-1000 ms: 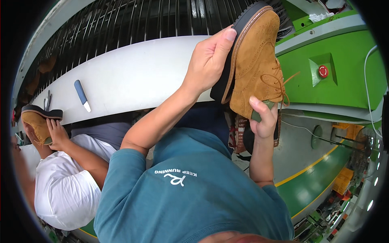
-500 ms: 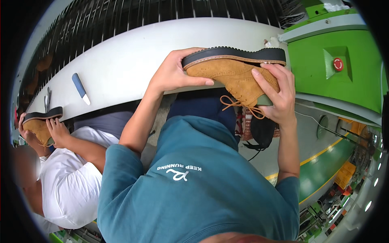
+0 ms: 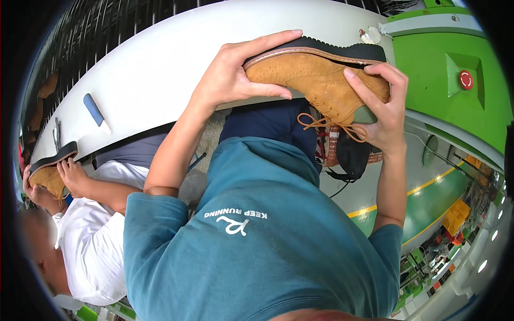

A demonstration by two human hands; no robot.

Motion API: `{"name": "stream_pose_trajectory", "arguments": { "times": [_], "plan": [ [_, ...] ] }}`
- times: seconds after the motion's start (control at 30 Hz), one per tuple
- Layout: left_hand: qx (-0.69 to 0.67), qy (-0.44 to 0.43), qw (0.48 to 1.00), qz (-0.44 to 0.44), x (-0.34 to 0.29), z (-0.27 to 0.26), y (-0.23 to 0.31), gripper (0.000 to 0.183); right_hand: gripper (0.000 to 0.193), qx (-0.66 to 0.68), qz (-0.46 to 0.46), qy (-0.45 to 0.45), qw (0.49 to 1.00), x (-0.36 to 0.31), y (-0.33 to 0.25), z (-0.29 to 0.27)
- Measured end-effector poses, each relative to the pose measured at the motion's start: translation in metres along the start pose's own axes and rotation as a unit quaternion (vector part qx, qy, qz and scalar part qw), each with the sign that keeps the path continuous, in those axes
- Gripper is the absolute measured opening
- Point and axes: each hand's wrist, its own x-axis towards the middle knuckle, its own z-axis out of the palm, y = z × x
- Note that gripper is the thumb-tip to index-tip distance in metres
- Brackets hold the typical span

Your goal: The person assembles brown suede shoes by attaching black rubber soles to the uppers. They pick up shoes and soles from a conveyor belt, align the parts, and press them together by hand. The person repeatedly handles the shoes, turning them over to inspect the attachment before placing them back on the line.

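Tan suede formed the upper of the perforated, lace-up shoe (image 3: 316, 75), held sole-up between the two hands. The left hand (image 3: 227, 75) pinched its toe, thumb along the suede and fingers over the thick black sole with a toothed edge (image 3: 334, 49); the right hand (image 3: 390, 109) was wrapped about the heel end, fingers against the suede above an olive-green patch at the collar (image 3: 365, 114). Judging by the parts in place, sole and upper had been brought together and the thin brown laces (image 3: 323, 122) tied, dangling below, between the hands. Left unclosed, it seemed, was a dark gap between suede and sole, just beside the right fingertips; whether the join there was fixed could not be told. Well left of the left hand, a blue-handled tool with a pale tip (image 3: 94, 109) lay untouched on the smooth white table (image 3: 176, 59). Right of the right hand stood a bright green machine (image 3: 428, 69) with a round red button (image 3: 466, 79).
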Motion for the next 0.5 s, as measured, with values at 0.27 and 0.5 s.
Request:
{"name": "stream_pose_trajectory", "arguments": {
  "times": [0.27, 0.5],
  "plan": [
    [0.025, -0.037, 0.999, 0.013, 0.011, -0.007, -0.002, 0.080, 0.090, 0.033, -0.005, -0.031, 0.999, 0.008, 0.006, -0.005],
    [0.091, -0.077, 0.993, 0.002, 0.010, -0.017, 0.004, 0.097, 0.096, -0.014, -0.024, -0.034, 0.999, 0.005, -0.005, -0.006]
  ]
}}
